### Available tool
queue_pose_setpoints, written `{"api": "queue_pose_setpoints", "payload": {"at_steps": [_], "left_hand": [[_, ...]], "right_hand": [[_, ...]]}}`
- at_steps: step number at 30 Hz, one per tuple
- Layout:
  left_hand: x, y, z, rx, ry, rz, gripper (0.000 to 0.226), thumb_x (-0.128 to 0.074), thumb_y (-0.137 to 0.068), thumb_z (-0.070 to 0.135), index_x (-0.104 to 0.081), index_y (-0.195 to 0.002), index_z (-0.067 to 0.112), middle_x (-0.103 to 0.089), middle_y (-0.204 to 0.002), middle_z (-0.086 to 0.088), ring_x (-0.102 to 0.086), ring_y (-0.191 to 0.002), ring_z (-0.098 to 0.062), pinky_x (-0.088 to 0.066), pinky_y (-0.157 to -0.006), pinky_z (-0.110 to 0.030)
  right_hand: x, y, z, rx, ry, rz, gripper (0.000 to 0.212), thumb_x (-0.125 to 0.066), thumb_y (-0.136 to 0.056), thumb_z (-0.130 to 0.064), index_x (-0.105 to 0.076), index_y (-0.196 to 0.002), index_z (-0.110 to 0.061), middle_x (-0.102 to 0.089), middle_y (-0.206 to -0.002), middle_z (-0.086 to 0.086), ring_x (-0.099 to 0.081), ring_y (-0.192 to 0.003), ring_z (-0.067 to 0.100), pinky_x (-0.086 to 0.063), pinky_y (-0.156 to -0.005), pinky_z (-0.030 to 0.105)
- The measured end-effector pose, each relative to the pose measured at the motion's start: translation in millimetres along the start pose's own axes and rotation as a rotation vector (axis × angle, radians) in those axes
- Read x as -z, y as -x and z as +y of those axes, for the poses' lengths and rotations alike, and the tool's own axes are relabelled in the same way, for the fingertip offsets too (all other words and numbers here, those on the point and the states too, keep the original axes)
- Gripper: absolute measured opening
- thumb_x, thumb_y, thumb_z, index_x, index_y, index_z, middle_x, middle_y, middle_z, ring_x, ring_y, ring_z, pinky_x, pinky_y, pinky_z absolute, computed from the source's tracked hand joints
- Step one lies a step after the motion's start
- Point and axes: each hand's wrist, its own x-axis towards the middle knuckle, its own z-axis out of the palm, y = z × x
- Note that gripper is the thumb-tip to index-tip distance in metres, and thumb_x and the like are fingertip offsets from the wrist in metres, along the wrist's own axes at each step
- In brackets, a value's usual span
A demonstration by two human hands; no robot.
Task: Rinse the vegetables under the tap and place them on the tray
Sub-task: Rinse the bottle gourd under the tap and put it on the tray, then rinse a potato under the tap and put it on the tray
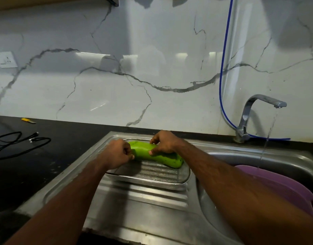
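Green and long, a gourd [157,155] is seen lying in the steel tray [185,175], which is set on the ribbed drainboard [143,197] to the left of the sink [275,156]. The gourd is gripped at its left end by the left hand [117,154], fingers curled round it, and is held near the middle by the right hand [165,142] — thumb in front, fingers over the top. A thin stream is seen falling from the tap [254,112] into the sink, where a purple tub [282,188] is lodged — well apart from the gourd.
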Motion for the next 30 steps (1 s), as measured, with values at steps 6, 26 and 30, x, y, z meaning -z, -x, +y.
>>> {"api": "queue_pose_setpoints", "payload": {"at_steps": [6, 26, 30], "left_hand": [[4, -5, 31, -0.021, 0.026, 0.024, 0.028, -0.079, -0.078, 0.025, -0.058, -0.059, 0.023, -0.057, -0.060, 0.006, -0.051, -0.058, -0.006, -0.031, -0.051, -0.015], [-132, -56, 308, -0.151, 0.506, -0.039, 0.008, -0.070, -0.080, 0.006, -0.071, -0.073, 0.010, -0.070, -0.068, -0.001, -0.066, -0.065, -0.013, -0.048, -0.059, -0.015], [-181, -59, 335, -0.041, 0.631, -0.076, 0.015, -0.069, -0.081, 0.002, -0.071, -0.072, 0.013, -0.065, -0.064, 0.008, -0.061, -0.062, -0.005, -0.043, -0.056, -0.010]], "right_hand": [[13, 29, 27, 0.002, -0.085, 0.123, 0.054, -0.091, -0.075, -0.028, -0.072, -0.125, -0.015, -0.071, -0.124, 0.004, -0.067, -0.113, 0.019, -0.053, -0.098, 0.032], [91, 182, 224, -0.315, -0.147, 0.496, 0.016, -0.076, -0.086, -0.008, -0.074, -0.079, -0.022, -0.073, -0.081, -0.004, -0.068, -0.080, 0.007, -0.055, -0.078, 0.026], [75, 193, 264, -0.407, -0.213, 0.410, 0.025, -0.069, -0.089, -0.001, -0.072, -0.081, -0.025, -0.072, -0.084, -0.004, -0.068, -0.081, 0.009, -0.053, -0.071, 0.023]]}}
